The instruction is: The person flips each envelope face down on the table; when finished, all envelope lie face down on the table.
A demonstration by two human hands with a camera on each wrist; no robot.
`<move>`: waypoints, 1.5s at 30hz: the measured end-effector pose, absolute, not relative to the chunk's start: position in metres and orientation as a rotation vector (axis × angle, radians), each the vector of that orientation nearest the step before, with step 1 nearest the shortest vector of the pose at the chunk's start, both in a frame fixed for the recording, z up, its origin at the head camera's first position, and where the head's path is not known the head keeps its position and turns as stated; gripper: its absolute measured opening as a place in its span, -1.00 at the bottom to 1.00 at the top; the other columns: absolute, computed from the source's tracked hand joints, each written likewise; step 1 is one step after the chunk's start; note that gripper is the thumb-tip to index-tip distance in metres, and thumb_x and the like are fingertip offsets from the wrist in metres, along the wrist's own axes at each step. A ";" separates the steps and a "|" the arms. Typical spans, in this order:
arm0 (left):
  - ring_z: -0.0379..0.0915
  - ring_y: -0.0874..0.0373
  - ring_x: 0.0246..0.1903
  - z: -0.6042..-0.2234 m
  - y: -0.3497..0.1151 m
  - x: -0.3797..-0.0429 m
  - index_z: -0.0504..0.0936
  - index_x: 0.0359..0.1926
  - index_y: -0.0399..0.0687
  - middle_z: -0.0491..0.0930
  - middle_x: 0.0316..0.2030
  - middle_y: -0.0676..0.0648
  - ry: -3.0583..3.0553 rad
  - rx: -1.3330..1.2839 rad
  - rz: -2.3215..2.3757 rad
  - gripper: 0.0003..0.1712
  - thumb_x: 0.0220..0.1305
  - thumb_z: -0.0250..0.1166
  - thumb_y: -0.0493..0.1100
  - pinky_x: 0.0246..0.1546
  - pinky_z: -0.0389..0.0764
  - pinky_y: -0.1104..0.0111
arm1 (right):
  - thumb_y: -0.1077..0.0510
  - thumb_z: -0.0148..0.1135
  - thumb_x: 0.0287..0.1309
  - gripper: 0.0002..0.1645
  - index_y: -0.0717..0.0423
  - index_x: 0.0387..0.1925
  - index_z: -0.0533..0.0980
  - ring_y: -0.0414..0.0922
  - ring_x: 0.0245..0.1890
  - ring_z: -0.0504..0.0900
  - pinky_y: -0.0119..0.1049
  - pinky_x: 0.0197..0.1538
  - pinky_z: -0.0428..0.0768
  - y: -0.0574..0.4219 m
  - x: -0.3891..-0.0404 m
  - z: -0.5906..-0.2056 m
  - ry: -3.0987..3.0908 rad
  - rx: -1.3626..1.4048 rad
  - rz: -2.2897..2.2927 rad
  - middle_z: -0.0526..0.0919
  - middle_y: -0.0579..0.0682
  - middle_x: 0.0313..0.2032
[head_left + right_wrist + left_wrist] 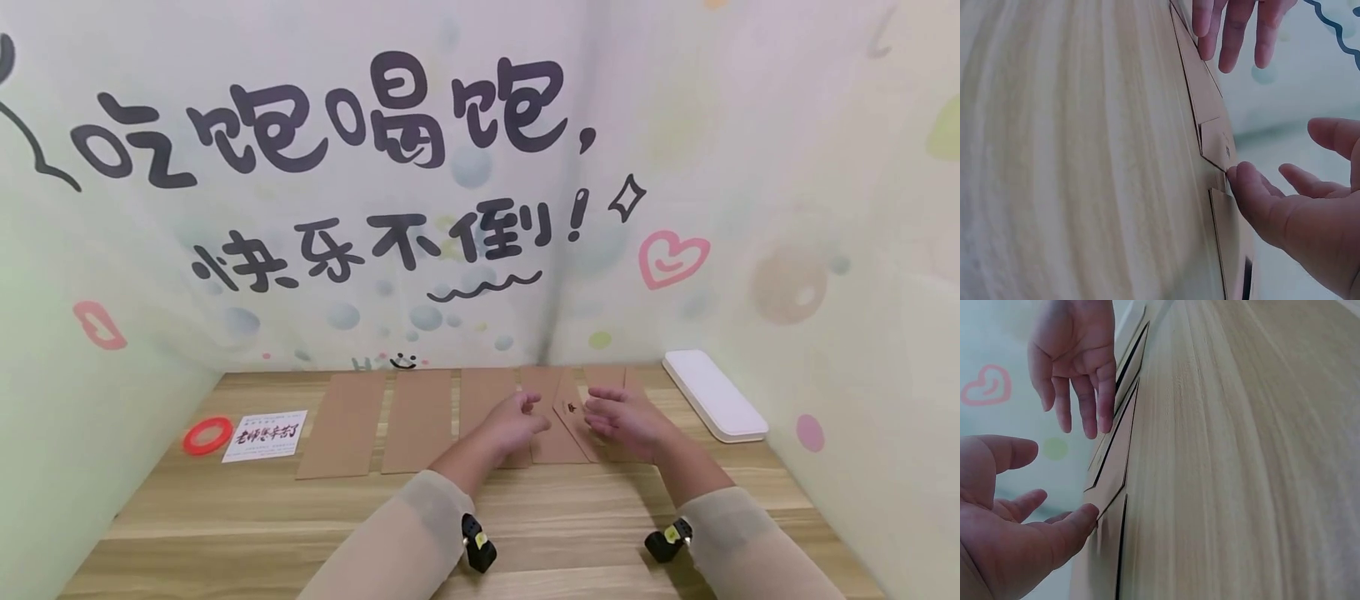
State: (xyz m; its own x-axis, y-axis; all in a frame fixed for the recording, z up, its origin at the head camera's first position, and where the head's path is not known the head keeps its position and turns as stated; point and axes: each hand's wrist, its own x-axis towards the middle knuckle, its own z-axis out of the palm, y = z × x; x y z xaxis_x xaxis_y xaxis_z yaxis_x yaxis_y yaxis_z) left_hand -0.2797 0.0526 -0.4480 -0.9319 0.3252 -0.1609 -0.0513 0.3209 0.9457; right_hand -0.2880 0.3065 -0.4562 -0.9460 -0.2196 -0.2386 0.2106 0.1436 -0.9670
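Several brown kraft envelopes lie in a row along the back of the table. My left hand (pixel 510 429) is over the third envelope (pixel 483 396) and the near side of the fourth envelope (pixel 551 450), with loosely bent fingers and nothing in them. The fourth has a pointed flap (pixel 567 419) with a small dark print, spread out to its right. My right hand (pixel 630 425) hovers over the rightmost envelope (pixel 606 377), fingers relaxed, its fingertips right at that flap in the head view. Both palms face each other across the flap, and the right hand partly hides the rightmost envelope.
At the left lie a red ring (pixel 207 436) and a white card (pixel 265 436) with dark lettering. Two more envelopes, the first (pixel 341 425) and second (pixel 417 421), lie left of my hands. A white oblong box (pixel 715 396) stands at the back right, near the wall.
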 end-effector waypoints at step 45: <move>0.63 -0.02 0.21 -0.441 0.083 -0.267 0.37 0.59 0.33 0.48 0.45 -0.14 1.898 0.232 1.974 -0.30 0.52 0.35 0.00 0.03 0.82 -0.04 | 0.12 0.17 0.58 -0.08 -0.10 0.75 -0.04 -0.07 0.42 0.47 -0.23 0.31 0.66 0.284 -0.248 -0.431 1.952 -0.349 -1.840 -0.11 0.31 0.69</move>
